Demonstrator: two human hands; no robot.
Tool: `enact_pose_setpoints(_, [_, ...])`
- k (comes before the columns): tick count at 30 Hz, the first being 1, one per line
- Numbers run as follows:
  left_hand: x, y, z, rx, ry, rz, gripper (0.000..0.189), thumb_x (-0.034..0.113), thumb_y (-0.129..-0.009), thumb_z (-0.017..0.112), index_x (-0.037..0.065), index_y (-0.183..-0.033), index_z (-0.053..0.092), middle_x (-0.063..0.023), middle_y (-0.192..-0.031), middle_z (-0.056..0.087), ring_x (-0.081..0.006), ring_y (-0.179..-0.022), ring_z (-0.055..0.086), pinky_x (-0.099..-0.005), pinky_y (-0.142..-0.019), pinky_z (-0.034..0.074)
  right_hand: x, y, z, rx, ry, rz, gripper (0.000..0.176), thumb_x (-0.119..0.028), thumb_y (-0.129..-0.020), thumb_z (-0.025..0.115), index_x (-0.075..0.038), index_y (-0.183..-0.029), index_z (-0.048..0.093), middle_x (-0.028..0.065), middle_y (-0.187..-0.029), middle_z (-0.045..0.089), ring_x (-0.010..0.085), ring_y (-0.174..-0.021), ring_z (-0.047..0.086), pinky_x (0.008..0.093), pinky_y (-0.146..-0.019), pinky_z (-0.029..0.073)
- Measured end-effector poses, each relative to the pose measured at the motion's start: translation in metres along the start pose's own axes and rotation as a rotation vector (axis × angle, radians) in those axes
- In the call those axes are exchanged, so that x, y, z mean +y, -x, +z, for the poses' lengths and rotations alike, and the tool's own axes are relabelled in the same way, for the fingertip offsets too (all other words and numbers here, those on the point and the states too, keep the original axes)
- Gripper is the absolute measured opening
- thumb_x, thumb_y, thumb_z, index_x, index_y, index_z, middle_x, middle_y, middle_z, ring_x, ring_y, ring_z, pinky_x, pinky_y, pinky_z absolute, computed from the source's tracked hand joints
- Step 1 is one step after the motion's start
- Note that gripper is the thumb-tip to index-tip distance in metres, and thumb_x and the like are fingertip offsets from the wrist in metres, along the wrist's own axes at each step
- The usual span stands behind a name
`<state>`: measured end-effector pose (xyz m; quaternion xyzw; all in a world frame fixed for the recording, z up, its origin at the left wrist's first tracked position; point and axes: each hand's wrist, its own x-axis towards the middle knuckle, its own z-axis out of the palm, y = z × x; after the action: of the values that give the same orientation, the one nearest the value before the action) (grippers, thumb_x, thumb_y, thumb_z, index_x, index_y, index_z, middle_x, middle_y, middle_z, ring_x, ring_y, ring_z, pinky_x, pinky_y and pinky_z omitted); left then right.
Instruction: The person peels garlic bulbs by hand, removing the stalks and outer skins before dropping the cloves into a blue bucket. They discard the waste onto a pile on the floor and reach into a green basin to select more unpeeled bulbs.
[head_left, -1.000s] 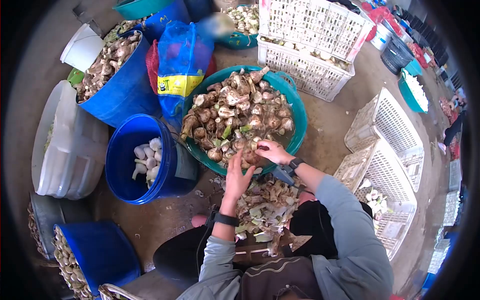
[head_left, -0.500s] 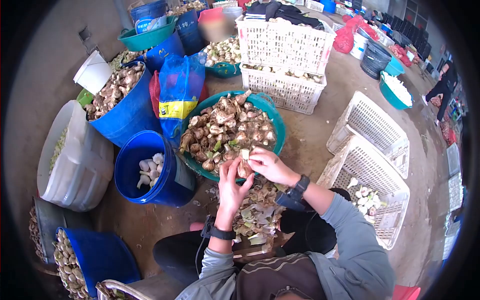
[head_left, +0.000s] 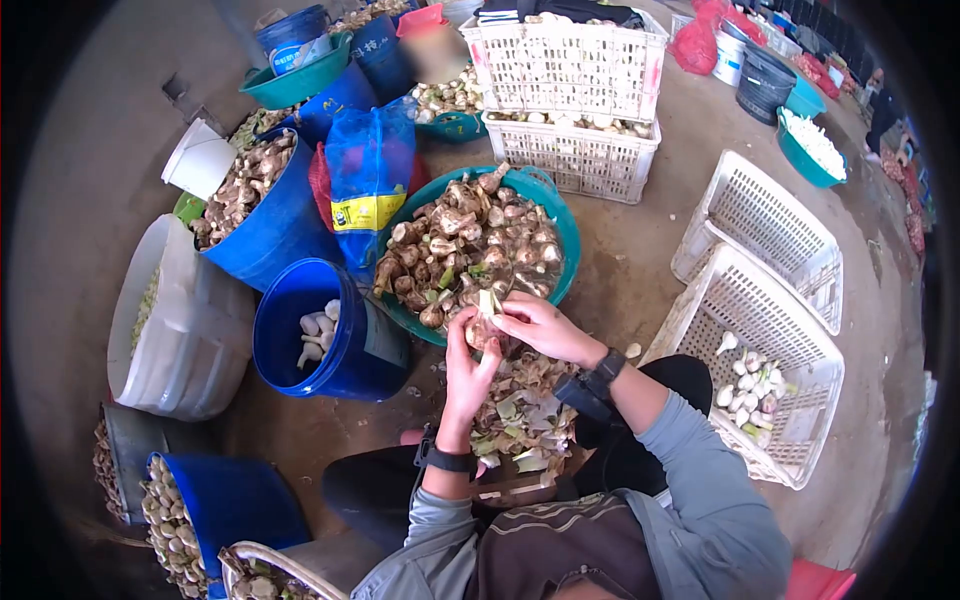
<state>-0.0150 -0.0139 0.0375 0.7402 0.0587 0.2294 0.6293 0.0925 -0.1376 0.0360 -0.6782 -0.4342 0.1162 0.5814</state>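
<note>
As fingers (head_left: 463, 338) pinch, bulb (head_left: 485, 324) upright, pointing up

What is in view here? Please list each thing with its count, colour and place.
basin: one, green, centre, heaped with brown bulbs
buckets: three nearby, blue, left side; the middle one holds white bulbs
bag: one, blue with a yellow label, behind the basin
crates: four nearby, white; two stacked at the top, two at the right
sack: one, white, far left
peelings: one pile, brown and green, on the floor by the knees
bulb: one, brown, between both hands
left hand: grips the bulb from below
right hand: fingers on the bulb's top
</note>
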Motion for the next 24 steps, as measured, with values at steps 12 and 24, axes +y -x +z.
enact_pose_setpoints(12, [0.009, 0.000, 0.012, 0.136, 0.556, -0.144, 0.058, 0.028, -0.093, 0.045, 0.013, -0.141, 0.016, -0.0115, -0.124, 0.046, -0.0199, -0.109, 0.050, -0.0318, -0.090, 0.042, -0.010, 0.004, 0.016, 0.201, -0.422, 0.219, 0.010, -0.009, -0.090, 0.050, -0.001, -0.084, 0.053, -0.0058, -0.070, 0.043, 0.0021, -0.061, 0.042, 0.0199, -0.052, 0.035])
enact_pose_setpoints(24, [0.005, -0.016, -0.009, -0.062, 0.708, -0.521, 0.050, 0.044, -0.094, 0.028, 0.012, -0.130, 0.039, -0.0041, -0.100, 0.057, -0.0123, -0.068, 0.055, -0.0245, -0.049, 0.042, -0.007, 0.001, 0.017, 0.123, -0.328, 0.062, 0.022, -0.017, -0.093, 0.052, 0.000, -0.103, 0.060, -0.0056, -0.078, 0.056, 0.0014, -0.062, 0.044, 0.0199, -0.051, 0.036])
